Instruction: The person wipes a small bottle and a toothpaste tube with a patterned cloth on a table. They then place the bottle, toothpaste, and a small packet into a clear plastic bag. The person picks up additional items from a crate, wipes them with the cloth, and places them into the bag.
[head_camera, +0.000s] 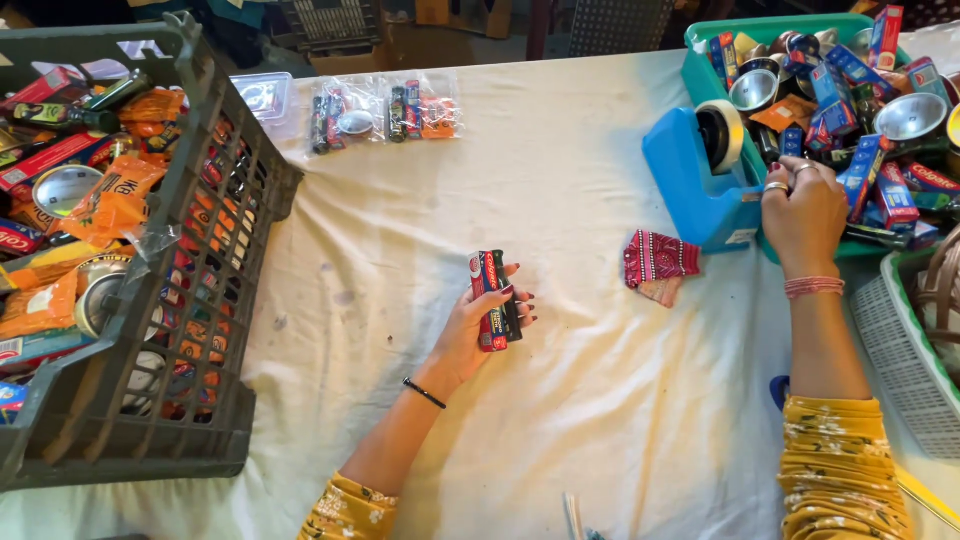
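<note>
Head view. Left hand (478, 325): grip is closing around a small bundle (495, 300) of a red toothpaste box and a dark slim item, held upright above the middle of the bench (560, 400). Right hand (803, 215): fingers are pinching at the blue tape dispenser (700, 180), near the right edge; whether tape is caught, cannot tell. Bundle is lying well apart from that grip. Judged: keep the items squared together and pull the tape straight. Red patterned cloth (658, 262) is lying just beside the dispenser.
</note>
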